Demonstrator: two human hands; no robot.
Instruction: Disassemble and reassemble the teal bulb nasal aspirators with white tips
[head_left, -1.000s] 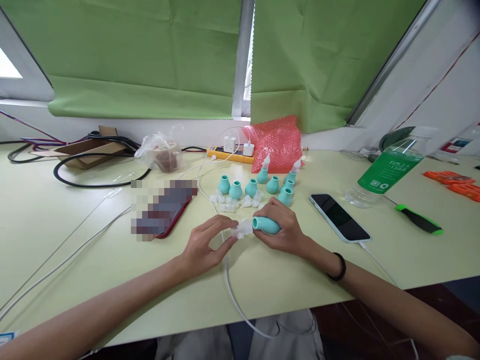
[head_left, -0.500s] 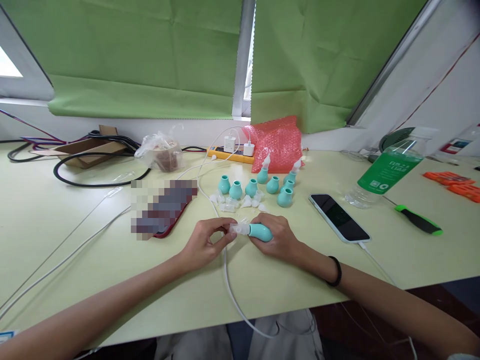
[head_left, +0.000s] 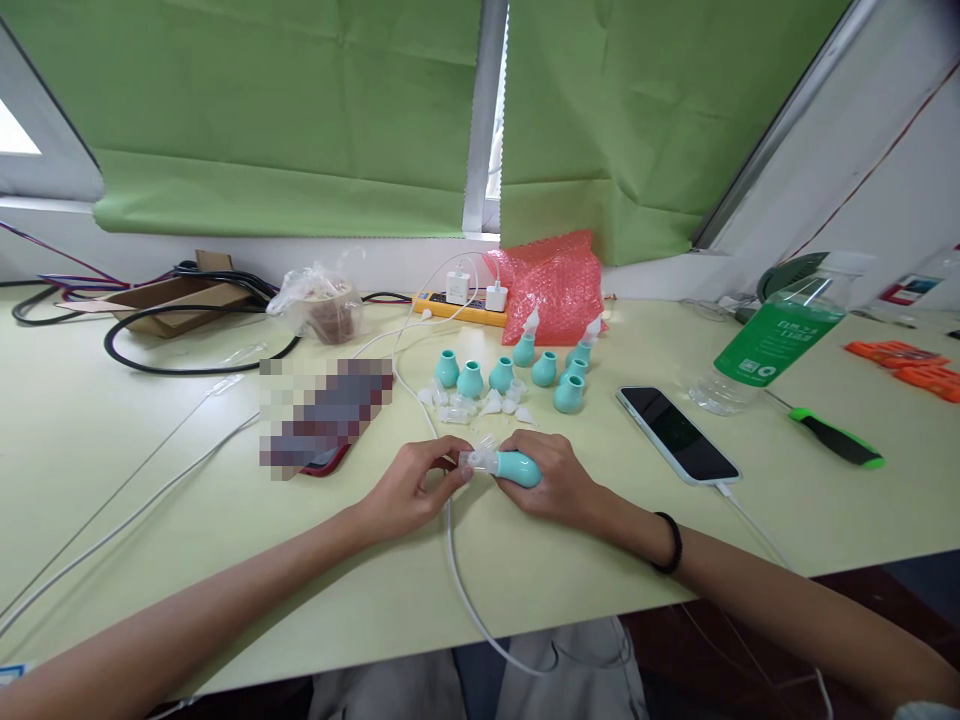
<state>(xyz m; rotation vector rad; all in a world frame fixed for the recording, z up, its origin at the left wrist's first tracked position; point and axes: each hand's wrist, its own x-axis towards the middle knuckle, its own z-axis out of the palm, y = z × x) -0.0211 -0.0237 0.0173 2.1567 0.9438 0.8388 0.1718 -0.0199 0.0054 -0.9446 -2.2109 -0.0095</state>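
The right hand (head_left: 551,478) is closed around a teal bulb (head_left: 517,468), which lies on its side just above the table (head_left: 150,480), left of the phone (head_left: 677,434) and a little nearer the person. The left hand (head_left: 409,490) pinches a clear tip (head_left: 476,460) between thumb and fingertips, farther left of the phone, with the tip's end against the bulb's open neck. The two parts touch, but the fingers hide how deep the tip sits.

The step in hand looks like the joining of tip and bulb, with the parts lined up end to end. Seating the tip would call for a firm, straight push along the bulb's axis while the right hand keeps the soft body from buckling or rolling.

Left of the phone and farther from the person stands a row of bulbs (head_left: 510,372), two of them already with tips. Loose tips (head_left: 480,405) lie just in front of that row. A white cable (head_left: 450,540) runs under the hands.
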